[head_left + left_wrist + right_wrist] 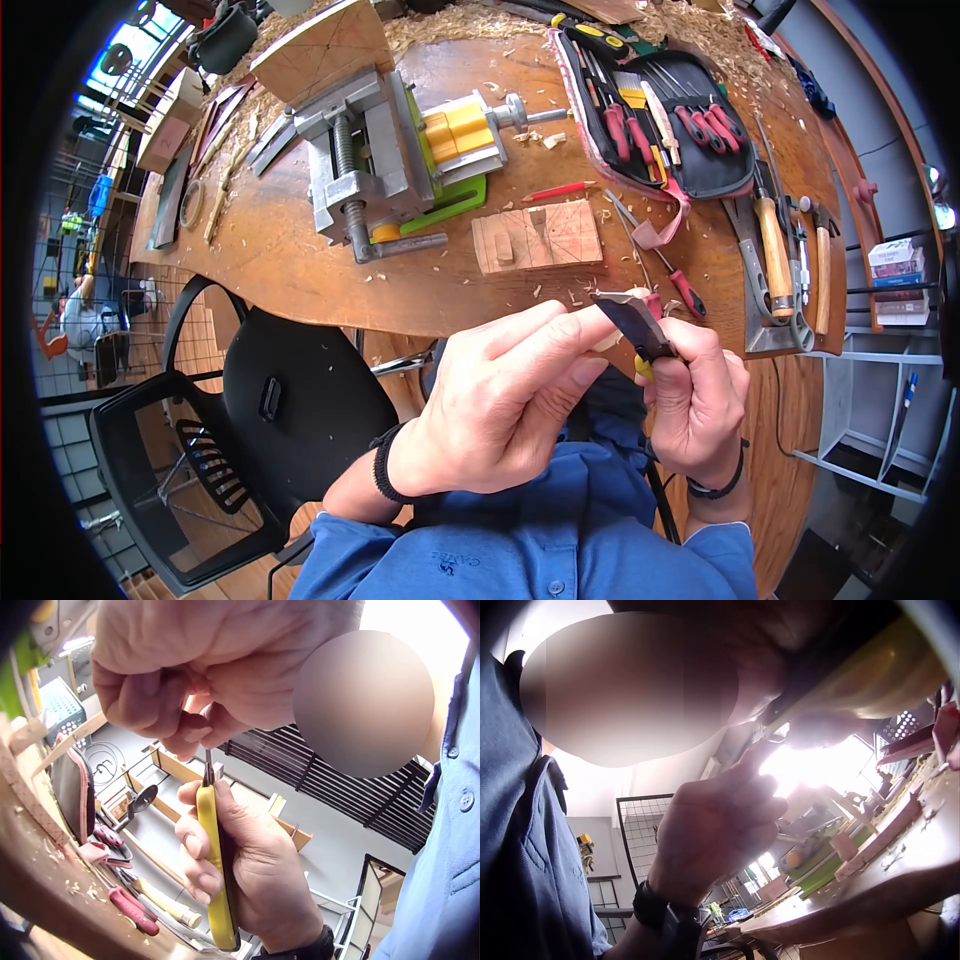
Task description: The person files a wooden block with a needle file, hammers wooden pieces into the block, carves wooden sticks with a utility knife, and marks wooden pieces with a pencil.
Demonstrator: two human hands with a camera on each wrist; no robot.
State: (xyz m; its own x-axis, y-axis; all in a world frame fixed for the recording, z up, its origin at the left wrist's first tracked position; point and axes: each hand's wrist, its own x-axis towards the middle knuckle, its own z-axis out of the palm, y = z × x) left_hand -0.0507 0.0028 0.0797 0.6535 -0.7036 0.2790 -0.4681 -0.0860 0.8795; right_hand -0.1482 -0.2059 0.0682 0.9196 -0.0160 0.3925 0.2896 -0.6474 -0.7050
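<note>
The slim yellow-and-black-handled, metal-tipped tool (213, 832) is gripped in the right hand (695, 395), its tip at the left hand (505, 390), pinching or merely touching I can't tell, in open air by the near edge of the brown wooden table (285, 275).

Apparently free strip at near table edge (290, 288), vise (402, 165) and wooden block (573, 235) beyond.
</note>
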